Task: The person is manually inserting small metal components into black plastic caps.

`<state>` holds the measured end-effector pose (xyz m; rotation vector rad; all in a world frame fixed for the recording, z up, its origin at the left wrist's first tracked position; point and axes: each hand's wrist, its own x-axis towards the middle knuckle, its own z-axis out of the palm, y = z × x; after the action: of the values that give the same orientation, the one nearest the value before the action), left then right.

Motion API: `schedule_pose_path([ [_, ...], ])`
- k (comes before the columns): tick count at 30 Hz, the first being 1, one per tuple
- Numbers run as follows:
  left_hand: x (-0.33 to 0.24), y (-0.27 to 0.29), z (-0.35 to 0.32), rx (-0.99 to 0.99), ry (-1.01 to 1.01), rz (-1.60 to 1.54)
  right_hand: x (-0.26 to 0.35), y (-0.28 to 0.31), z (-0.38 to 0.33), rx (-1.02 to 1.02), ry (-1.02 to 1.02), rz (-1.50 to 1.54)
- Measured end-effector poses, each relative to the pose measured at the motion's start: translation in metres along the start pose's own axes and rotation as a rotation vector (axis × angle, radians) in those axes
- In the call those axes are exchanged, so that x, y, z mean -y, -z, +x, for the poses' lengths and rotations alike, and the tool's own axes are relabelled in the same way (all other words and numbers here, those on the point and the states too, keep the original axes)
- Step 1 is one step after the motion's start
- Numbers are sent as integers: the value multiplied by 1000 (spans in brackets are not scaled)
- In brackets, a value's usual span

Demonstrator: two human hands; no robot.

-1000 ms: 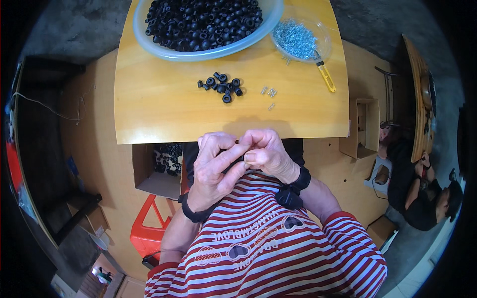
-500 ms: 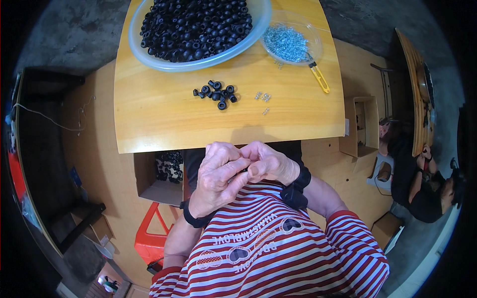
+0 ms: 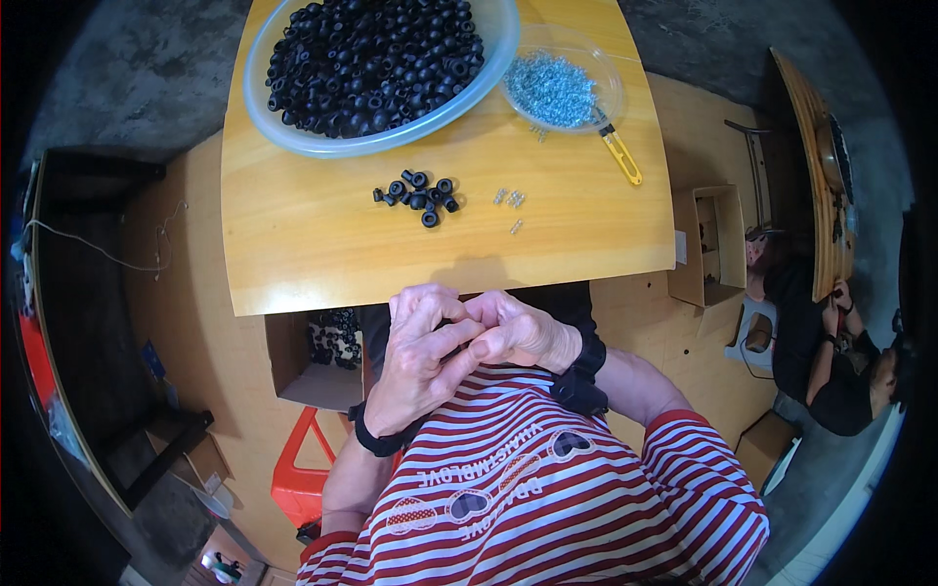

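Observation:
My left hand point(image 3: 425, 347) and my right hand point(image 3: 523, 337) meet just in front of the table's near edge, above my striped shirt. The fingers of both are bent and pinched together at the tips. Whatever they hold is small and hidden by the fingers. Beyond them on the yellow table point(image 3: 322, 264) lies a loose group of small black hollow caps point(image 3: 418, 195). To the right of these are a few tiny clear pieces point(image 3: 509, 198), with another clear piece point(image 3: 516, 227) closer to me.
A large translucent bowl point(image 3: 322, 150) heaped with black caps stands at the far left. Beside it, a clear round tub point(image 3: 617, 88) holds tiny bluish pieces, a yellow-handled tool point(image 3: 627, 164) leaning out. Cardboard boxes point(image 3: 322, 386) and a red stool point(image 3: 298, 479) stand below. Another person point(image 3: 831, 361) sits at right.
Both hands stay pinched together, the fingers shifting slightly. A dark bit that showed between the fingertips is now hidden. The whole view has tilted a little, so the table appears slightly lower.

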<state>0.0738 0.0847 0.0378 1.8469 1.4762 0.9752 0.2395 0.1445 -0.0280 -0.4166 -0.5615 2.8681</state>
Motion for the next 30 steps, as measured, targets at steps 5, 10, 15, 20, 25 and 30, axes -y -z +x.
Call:
schedule_pose_path([
  [5,2,0,-4,2,23,-19,0,-15,2,-61,14,94],
  [10,0,-1,-4,20,-39,-72,-16,9,-1,29,-25,63],
  [15,-1,-1,-2,83,-65,-107,-10,5,-4,94,-12,-25],
  [20,2,-3,-5,46,-62,-84,2,-20,-4,70,82,56],
  [25,7,-7,-10,-11,-20,-104,-9,-8,-3,28,43,123],
  [30,7,-2,-8,18,-33,-73,-2,-14,-4,32,28,134],
])
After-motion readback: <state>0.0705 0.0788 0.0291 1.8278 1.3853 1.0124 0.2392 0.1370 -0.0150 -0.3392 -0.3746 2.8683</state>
